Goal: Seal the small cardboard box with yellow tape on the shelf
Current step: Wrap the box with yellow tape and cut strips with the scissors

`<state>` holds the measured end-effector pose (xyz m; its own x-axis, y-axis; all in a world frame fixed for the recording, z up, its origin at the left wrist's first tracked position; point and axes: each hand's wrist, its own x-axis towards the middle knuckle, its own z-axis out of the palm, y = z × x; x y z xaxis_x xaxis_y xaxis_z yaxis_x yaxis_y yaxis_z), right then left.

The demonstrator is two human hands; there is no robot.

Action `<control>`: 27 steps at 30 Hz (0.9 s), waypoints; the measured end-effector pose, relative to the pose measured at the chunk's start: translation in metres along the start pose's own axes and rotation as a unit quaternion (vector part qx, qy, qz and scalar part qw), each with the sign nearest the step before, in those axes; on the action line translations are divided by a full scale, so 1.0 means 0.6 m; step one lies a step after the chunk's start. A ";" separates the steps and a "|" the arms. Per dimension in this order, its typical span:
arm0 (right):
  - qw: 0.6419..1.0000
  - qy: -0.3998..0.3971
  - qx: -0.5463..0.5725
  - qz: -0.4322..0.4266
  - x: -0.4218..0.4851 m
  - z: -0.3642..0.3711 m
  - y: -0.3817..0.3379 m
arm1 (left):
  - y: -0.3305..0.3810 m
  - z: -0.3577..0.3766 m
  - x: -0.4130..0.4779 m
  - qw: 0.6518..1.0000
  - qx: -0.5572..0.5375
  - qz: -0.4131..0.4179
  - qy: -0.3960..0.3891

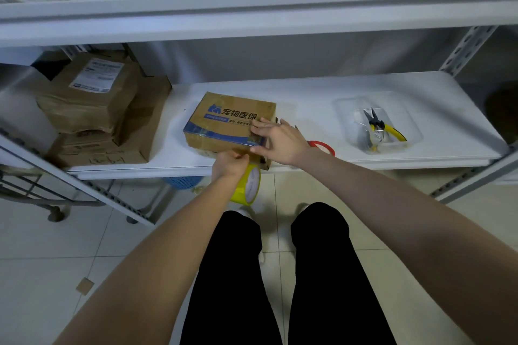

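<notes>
One small box [229, 120] lies flat, mid-shelf [308, 109], near the front edge. Below its front, the left hand [228, 162] curls round one yellow tape roll [246, 185]. The right hand [277, 140] presses straight fingers on the box's right corner. Rightward: one red ring [322, 145], one pliers [378, 126].

The left hand [228, 161] and right hand [280, 140] are bare up the forearms, above black trousers [232, 274] and perhaps white shoes [245, 211].

White metal shelving [308, 87] with 2 visible boards and perforated grey uprights [466, 46], set against a pale wall [266, 59] on a floor [56, 255] of glossy light tiles, with a castored metal trolley frame [28, 194] at left and soft, even lighting.
</notes>
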<state>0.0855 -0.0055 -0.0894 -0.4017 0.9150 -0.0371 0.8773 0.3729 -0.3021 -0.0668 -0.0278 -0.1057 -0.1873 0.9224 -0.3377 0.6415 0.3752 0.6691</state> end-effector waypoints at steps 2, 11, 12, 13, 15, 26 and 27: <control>1.000 0.027 0.004 0.004 0.002 0.005 -0.004 | -0.002 0.000 0.002 1.000 0.003 0.007 0.001; 0.995 0.044 -0.079 0.030 0.012 0.009 -0.012 | -0.008 0.016 0.014 1.000 -0.003 -0.001 -0.005; 0.995 0.045 -0.083 0.030 0.012 0.009 -0.012 | -0.014 0.017 0.013 0.999 -0.030 -0.010 -0.011; 0.995 0.046 -0.086 0.030 0.012 0.009 -0.012 | -0.020 0.017 0.011 0.997 -0.074 -0.023 -0.021; 0.995 0.047 -0.087 0.032 0.012 0.008 -0.013 | -0.030 0.013 0.002 0.983 -0.173 -0.042 -0.037; 0.992 0.052 -0.116 0.015 0.007 0.013 -0.020 | -0.037 0.011 0.013 0.984 -0.161 -0.021 -0.074; 0.991 0.053 -0.122 0.012 0.007 0.014 -0.019 | -0.033 0.013 0.020 0.985 -0.148 -0.029 -0.080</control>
<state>0.0718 -0.0072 -0.0939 -0.3616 0.9302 0.0629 0.9288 0.3653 -0.0630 -0.0760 -0.0249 -0.1281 -0.0834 0.8810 -0.4657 0.3843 0.4596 0.8007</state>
